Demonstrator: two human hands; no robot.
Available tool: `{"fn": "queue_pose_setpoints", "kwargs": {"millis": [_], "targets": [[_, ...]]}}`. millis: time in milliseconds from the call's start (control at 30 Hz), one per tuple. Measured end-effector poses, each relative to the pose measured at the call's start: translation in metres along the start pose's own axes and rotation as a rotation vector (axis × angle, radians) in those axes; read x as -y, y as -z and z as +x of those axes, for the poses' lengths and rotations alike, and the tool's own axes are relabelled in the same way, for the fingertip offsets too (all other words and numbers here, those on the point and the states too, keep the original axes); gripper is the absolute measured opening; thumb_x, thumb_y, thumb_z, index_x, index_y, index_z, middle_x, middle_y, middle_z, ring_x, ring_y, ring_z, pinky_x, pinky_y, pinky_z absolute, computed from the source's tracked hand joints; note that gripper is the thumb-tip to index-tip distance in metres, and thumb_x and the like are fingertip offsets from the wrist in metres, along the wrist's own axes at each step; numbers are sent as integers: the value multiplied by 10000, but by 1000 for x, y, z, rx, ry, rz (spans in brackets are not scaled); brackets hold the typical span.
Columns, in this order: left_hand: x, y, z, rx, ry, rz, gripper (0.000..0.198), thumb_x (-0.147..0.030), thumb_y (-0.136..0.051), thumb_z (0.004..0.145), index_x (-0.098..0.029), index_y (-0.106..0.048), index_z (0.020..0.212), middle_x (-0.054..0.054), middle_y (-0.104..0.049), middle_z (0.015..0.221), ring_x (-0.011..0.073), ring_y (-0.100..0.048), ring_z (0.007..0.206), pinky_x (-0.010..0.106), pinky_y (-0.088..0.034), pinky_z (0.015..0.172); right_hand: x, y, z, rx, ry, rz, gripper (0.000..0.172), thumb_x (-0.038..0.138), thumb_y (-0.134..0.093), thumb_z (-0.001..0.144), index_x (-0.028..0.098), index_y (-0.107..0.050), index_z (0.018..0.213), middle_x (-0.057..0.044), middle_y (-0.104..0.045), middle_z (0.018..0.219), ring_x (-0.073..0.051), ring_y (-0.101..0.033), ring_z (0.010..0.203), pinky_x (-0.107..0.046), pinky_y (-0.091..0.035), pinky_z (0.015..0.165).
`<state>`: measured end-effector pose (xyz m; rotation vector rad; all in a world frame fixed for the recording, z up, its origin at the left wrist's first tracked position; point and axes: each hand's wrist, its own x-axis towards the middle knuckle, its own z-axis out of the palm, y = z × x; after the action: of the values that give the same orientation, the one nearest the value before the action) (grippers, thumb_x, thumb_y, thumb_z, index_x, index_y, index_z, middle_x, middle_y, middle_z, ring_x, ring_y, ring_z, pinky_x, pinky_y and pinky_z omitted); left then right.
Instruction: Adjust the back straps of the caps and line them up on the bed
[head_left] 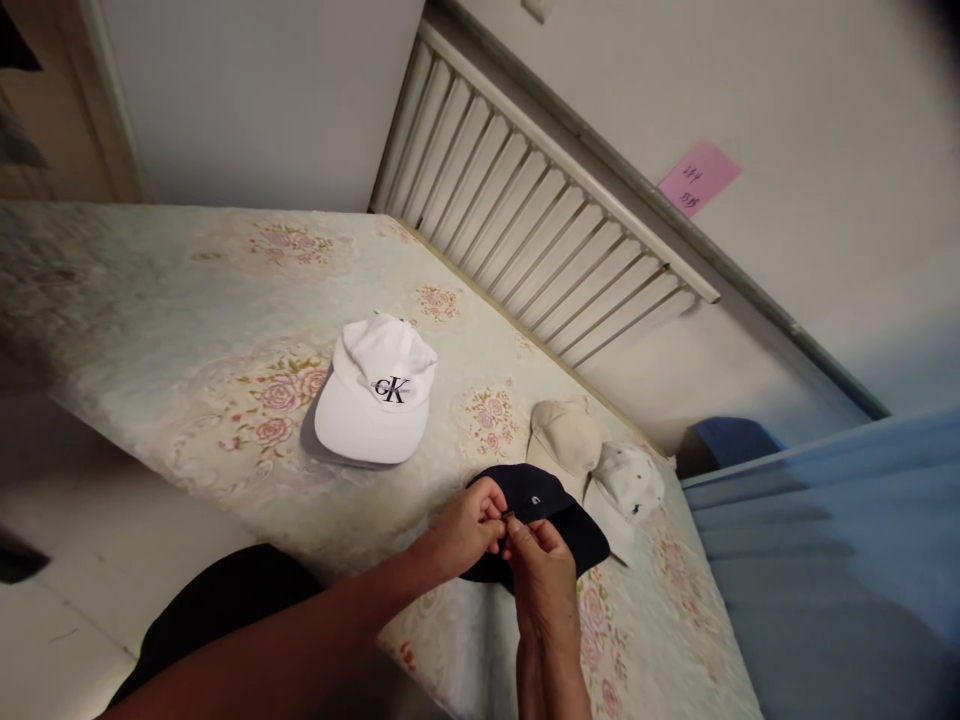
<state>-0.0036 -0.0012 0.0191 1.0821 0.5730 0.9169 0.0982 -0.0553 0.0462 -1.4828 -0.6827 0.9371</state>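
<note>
Dark navy cap [559, 520] at the near edge of the floral bed [187, 330], pinched in both hands.
Small pale mark on crown, too small to read. Left hand [465, 530] and right hand [546, 590] each with grip closed on the cap's near rim. Just behind: beige cap [562, 435], white dotted cap [628, 482]. Well left: white cap [379, 395] lettered "CK". Pink note [699, 178] on wall, writing illegible.

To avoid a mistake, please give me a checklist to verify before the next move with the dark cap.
1. Left hand and right hand both pinch a small part at the dark cap: ok.
2. What that part is: cannot tell.
3. Dark cap rests on the bed: ok.
4. White lettered cap lies apart from hands: ok.
5. Beige cap and spotted cap clear of dark cap: not ok, they touch.
</note>
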Motion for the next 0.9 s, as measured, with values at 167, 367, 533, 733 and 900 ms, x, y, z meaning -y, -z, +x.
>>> {"fn": "queue_pose_setpoints", "kwargs": {"millis": [167,367,533,733,900], "targets": [[5,0,-1,20,-6,8,132,-108,-484,698,-180,-436,799,-73,-482,604,65,-500,487,204,-405,487,-1,-2,0,-68,9,-51,303,364,-760,627,157,-541,595,53,-535,469,-64,-431,441,-198,-304,460],[9,0,0,40,-3,44,151,-97,-474,693,-187,-437,810,-66,-507,612,78,-531,497,201,-399,475,0,-4,-2,-92,5,6,285,367,-741,636,165,-544,589,60,-524,450,-65,-427,427,-200,-310,458],[10,-1,0,34,-8,71,138,-102,-472,697,-191,-428,794,-66,-508,595,82,-532,495,197,-399,473,-2,0,-1,-98,-3,-15,303,374,-745,632,166,-532,583,58,-524,442,-66,-427,419,-202,-310,450],[5,-1,-5,4,-29,194,117,-120,-471,709,-195,-441,793,-65,-515,598,76,-505,474,186,-388,456,2,1,-5,-49,-25,98,287,353,-755,636,160,-543,618,63,-521,453,-61,-434,422,-189,-341,444],[-7,2,-19,-6,-89,345,58,-170,-429,787,-198,-470,817,-53,-530,605,75,-477,477,187,-348,463,10,2,1,-79,-126,223,295,377,-771,627,159,-586,701,46,-590,544,-80,-535,484,-187,-433,471]]}}
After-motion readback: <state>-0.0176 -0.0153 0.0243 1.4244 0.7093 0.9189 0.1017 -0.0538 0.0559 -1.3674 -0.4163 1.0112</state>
